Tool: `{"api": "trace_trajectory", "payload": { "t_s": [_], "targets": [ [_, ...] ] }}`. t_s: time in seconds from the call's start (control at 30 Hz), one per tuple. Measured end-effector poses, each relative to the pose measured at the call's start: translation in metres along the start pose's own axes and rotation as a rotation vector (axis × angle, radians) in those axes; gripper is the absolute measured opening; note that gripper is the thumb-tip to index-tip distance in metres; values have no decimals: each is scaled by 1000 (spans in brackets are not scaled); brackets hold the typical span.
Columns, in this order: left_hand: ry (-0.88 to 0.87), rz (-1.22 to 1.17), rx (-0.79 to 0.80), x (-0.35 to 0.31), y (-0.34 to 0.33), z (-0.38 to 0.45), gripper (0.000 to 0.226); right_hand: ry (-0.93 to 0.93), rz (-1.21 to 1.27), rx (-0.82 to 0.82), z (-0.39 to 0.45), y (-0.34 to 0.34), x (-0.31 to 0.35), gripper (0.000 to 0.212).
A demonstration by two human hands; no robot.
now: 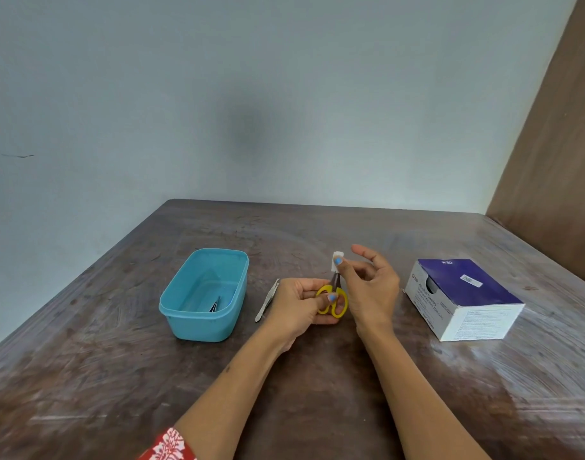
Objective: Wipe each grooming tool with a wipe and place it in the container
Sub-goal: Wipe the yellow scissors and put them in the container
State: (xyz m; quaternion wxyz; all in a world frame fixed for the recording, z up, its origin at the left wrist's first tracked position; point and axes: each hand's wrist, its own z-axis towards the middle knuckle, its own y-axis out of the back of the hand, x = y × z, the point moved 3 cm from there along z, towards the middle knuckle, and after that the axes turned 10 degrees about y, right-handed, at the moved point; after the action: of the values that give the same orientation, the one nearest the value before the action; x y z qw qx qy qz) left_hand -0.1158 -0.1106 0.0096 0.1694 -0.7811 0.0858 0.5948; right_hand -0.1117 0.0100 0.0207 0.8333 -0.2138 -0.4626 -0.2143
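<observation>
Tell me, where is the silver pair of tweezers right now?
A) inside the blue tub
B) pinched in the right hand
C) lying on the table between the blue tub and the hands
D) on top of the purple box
C: the tweezers lie flat on the table, right of the blue tub and just left of the left hand, which holds the yellow scissors.

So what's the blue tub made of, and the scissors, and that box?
The tub looks like plastic: smooth, one even teal colour, slightly shiny walls. The scissors have glossy yellow handles, probably plastic, and dark blades that are likely metal, though they are too small to tell. The box looks like printed cardboard, with flat folded sides.
</observation>
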Motion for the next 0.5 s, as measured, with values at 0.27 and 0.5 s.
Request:
{"api": "trace_trajectory", "payload": {
  "t_s": [0.27,0.5],
  "targets": [
    [37,37,67,-1,0,-2,28,-3,48,-69,4,6,-1,13],
    [-86,-58,-92,-4,8,3,24,-7,-18,147,-5,-6,0,18]
  ]
}}
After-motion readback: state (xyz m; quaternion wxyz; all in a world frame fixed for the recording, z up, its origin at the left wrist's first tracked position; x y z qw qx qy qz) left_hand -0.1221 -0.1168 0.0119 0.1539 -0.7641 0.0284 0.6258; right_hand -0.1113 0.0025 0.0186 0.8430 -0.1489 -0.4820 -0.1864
